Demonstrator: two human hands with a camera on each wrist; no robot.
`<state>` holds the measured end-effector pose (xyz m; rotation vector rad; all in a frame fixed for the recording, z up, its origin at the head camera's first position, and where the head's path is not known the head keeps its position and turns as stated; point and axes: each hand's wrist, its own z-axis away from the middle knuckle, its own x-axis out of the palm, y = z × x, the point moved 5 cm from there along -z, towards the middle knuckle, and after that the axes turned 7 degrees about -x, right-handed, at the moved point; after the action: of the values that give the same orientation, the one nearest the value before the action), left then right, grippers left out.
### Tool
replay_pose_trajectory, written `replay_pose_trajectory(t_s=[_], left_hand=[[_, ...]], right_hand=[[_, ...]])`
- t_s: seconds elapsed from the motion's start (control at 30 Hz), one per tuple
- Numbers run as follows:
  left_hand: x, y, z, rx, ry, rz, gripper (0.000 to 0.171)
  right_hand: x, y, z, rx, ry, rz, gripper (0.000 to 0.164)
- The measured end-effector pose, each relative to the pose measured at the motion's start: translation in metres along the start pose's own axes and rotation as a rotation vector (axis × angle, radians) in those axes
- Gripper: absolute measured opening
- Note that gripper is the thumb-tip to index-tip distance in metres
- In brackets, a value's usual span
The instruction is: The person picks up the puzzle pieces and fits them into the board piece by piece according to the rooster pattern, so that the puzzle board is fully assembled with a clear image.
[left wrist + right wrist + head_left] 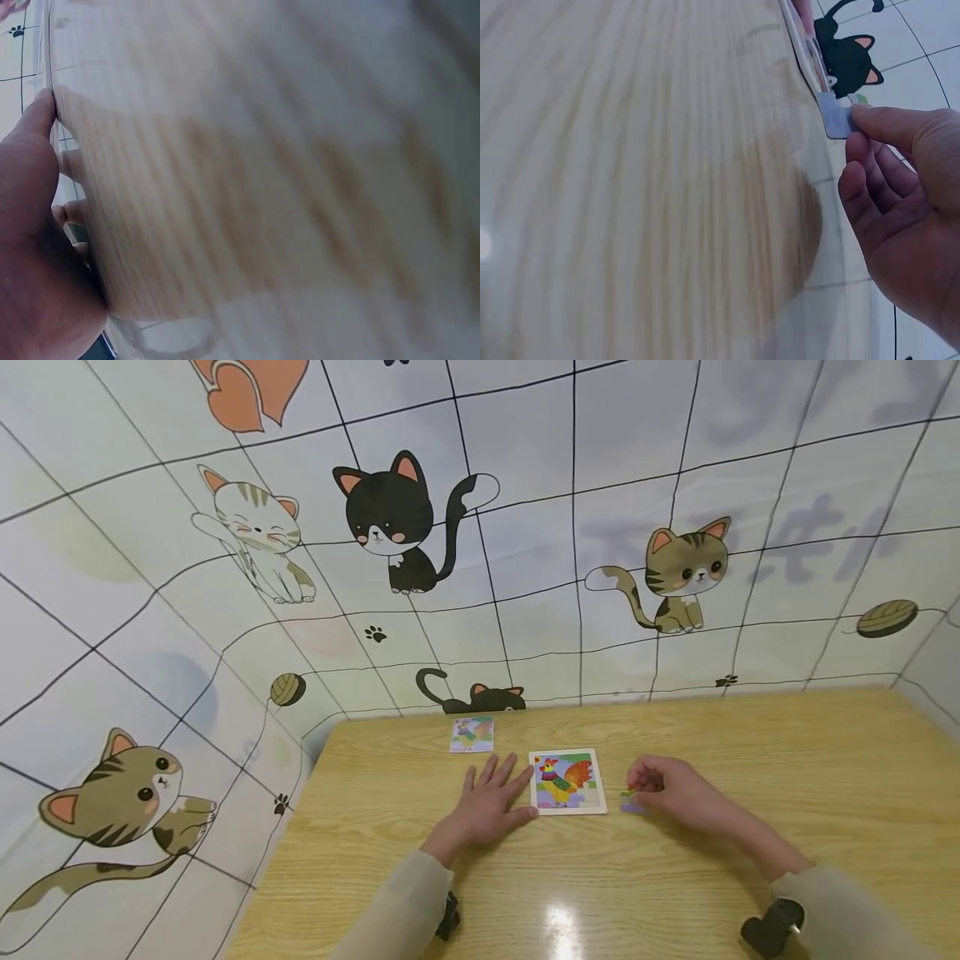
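Note:
A square jigsaw puzzle tray (570, 812) with a white rim lies on the table, showing a colourful rooster. A pale bare patch shows at the picture's lower right. My left hand (489, 803) rests with spread fingers on the table, its thumb and index finger at the tray's left edge. To the right of the tray, my right hand (678, 797) pinches a puzzle piece (835, 120) between thumb and fingers. This piece is mostly lilac, with a bit of green near the thumb; the fingers hide part of it.
Behind the left hand lies a small card (472, 735) with a paler picture of the same rooster. The wooden table (810, 760) meets a wall covering (540, 568) printed with cats and grid lines at its back and left.

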<state>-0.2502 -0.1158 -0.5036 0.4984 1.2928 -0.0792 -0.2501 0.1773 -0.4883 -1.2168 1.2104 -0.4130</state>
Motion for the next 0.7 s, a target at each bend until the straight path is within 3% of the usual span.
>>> replay_pose_trajectory(t_s=[0.3,0.7], left_hand=[[0.000,0.000,0.000,0.004,0.001,-0.004,0.069],[0.000,-0.001,-0.001,0.002,0.002,-0.008,0.069]], right_hand=[[0.019,-0.009,-0.026,-0.013,0.035,-0.058,0.015],[0.038,-0.010,-0.039,-0.033,0.038,-0.040,0.014]])
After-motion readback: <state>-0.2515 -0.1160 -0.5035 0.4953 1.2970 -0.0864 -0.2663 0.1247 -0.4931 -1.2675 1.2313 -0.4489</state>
